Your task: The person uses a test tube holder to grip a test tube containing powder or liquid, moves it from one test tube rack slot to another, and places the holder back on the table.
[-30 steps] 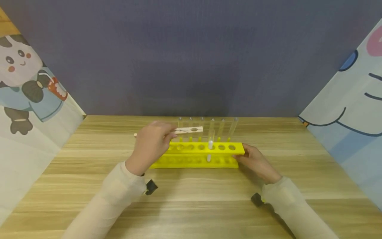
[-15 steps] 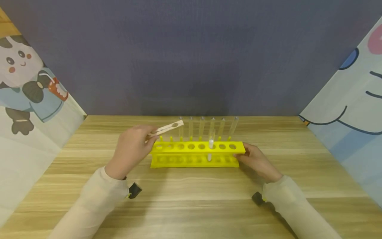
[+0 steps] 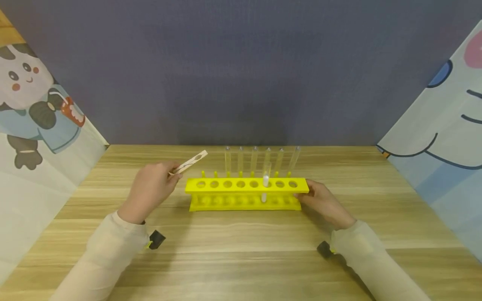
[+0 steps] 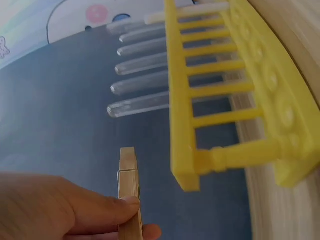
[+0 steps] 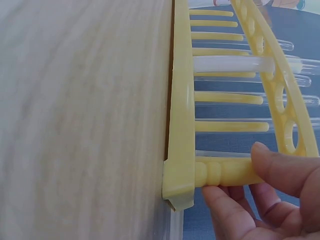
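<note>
A yellow test tube rack point(image 3: 246, 185) stands on the wooden table. One test tube point(image 3: 265, 180) with white contents sits upright in a hole right of the rack's middle. Along the back, several empty test tubes point(image 3: 254, 161) hang upside down on pegs. My left hand point(image 3: 148, 188), left of the rack and apart from it, pinches a wooden test tube clamp point(image 4: 129, 175) between thumb and fingers; the clamp's jaws hold nothing and point up to the right. With thumb and fingers, my right hand point(image 3: 324, 204) grips the rack's right end post point(image 5: 230, 171).
The wooden table point(image 3: 241, 259) extends in front of and beside the rack. A dark grey panel point(image 3: 241, 75) rises at its back edge. Printed cartoon sheets stand at the left point(image 3: 37, 108) and right point(image 3: 444, 125).
My left hand has moved left with the wooden clamp, from above the rack's left part to beside the rack. The clamp tilts up more. My right hand and the rack stay in place.
</note>
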Motion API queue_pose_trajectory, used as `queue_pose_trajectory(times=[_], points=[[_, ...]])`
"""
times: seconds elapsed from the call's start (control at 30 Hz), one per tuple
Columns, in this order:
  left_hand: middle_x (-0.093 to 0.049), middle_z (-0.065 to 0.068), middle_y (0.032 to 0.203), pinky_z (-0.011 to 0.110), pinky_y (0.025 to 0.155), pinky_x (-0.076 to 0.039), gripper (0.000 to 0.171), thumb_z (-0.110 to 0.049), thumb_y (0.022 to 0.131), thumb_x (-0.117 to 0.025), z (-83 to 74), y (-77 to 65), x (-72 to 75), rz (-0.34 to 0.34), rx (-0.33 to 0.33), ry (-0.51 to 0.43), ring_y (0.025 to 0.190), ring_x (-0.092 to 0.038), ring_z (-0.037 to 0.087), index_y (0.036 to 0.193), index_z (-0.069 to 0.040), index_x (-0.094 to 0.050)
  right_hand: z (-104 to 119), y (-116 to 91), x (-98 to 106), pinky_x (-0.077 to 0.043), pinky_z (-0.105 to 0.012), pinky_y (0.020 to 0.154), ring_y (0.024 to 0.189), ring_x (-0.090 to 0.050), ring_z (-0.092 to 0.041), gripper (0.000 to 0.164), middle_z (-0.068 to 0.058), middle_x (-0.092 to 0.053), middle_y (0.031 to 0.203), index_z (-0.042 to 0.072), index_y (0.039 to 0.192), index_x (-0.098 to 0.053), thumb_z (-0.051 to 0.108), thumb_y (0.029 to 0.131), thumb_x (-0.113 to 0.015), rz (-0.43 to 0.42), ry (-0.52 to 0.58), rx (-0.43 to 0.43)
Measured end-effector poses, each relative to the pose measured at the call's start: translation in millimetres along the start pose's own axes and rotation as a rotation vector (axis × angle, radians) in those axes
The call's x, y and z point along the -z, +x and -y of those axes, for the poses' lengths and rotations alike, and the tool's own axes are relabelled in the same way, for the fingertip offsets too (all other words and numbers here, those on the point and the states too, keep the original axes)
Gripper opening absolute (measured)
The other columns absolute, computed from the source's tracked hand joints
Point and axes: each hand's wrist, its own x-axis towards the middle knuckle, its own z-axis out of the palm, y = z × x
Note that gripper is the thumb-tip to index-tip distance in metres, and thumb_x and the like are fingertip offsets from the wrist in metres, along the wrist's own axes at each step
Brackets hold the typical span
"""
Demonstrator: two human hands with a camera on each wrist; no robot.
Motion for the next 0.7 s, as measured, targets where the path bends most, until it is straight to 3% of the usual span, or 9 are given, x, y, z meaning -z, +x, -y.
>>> queue_pose_trajectory(times=[0.27,0.47,0.7], points=[[-0.066,0.014,0.072,0.027,0.042,-0.034,0.014,-0.002,0.083,-0.061,15.1,-0.5,-6.5,0.080,0.056,0.022,0.045,-0.040,0.014,0.091,0.005,-0.069,-1,0,0,-0.047,-0.026,0.085,0.107,-0.054,-0.028,0.038,-0.020,-0.055,0.123,-0.006,0.125,-0.050,0.008,0.092,-0.058,0.005,0.005,0.006],[-0.064,0.010,0.067,0.028,0.043,-0.034,0.014,-0.005,0.084,-0.062,27.7,-1.0,-17.3,0.165,0.125,0.029,0.046,-0.042,0.015,0.090,0.006,-0.068,-1,0,0,-0.048,-0.026,0.084,0.105,-0.055,-0.028,0.037,-0.021,-0.055,0.121,-0.007,0.125,-0.051,0.007,0.091,-0.058,0.002,-0.005,0.014],[-0.068,0.011,0.074,0.033,0.051,-0.042,0.012,-0.008,0.083,-0.065,37.6,-1.8,-34.0,0.199,0.147,0.004,0.055,-0.052,0.019,0.087,0.003,-0.069,1,-1,0,-0.047,-0.029,0.087,0.107,-0.054,-0.028,0.037,-0.019,-0.055,0.122,-0.005,0.125,-0.051,0.007,0.092,-0.058,0.008,-0.007,0.008]])
